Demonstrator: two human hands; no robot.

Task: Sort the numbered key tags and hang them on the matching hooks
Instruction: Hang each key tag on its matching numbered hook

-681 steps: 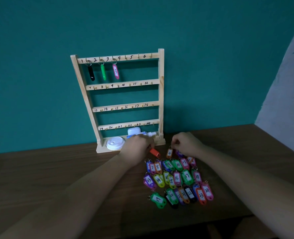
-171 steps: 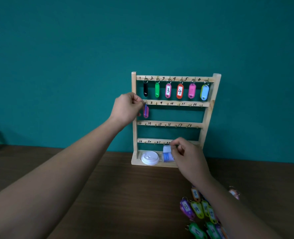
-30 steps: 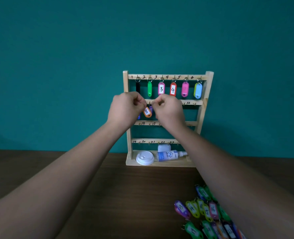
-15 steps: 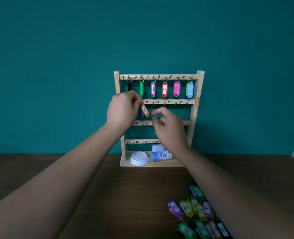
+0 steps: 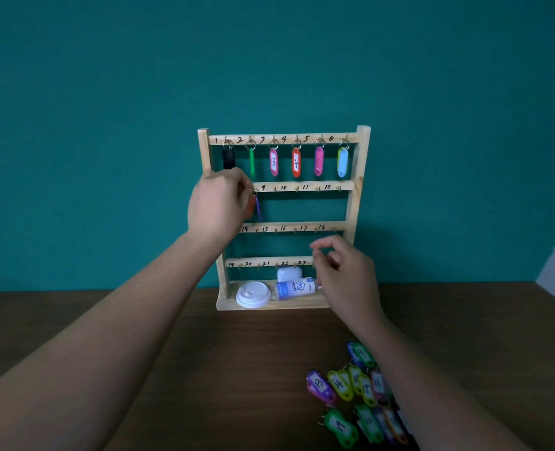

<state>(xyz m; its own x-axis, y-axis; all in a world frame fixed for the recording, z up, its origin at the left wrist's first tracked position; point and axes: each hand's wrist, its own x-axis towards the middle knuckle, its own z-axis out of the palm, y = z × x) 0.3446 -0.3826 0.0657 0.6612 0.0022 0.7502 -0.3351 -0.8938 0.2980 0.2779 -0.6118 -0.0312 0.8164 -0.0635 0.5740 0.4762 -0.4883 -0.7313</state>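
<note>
Counting along the wooden rack (image 5: 356,203), the top rail is full: six tags hang on hooks 1 to 6, from the black tag (image 5: 228,158) at the left to the pale blue tag (image 5: 342,162) at the right, with the pink tag (image 5: 273,162) showing 3 and the red tag (image 5: 296,162) showing 4.

The second rail is where the work is. The left hand (image 5: 216,206) covers the first hooks at that rail's left end. Just beside its fingers a purple tag (image 5: 258,211) hangs edge-on, with an orange tag (image 5: 251,208) in front of it, half hidden by the hand. The thumb and fingers are curled in at the orange tag's ring and seem to pinch it (whether the ring sits on its hook yet I cannot tell).

Hooks 9 to 12 and the two lower rails are bare, so by my reckoning about a third is done at best. The other tags lie in a loose pile (image 5: 351,385) on the table (image 5: 204,369) at the lower right, with 9, 13, 14 and 16 readable among them.

The left arm reaches up and forward, wrist straight. The right hand (image 5: 344,278) hangs low before the rack's lower right corner, well apart from the left. Its fingers are loosely bent and hold nothing, and it sits between the rack and the pile.
</note>
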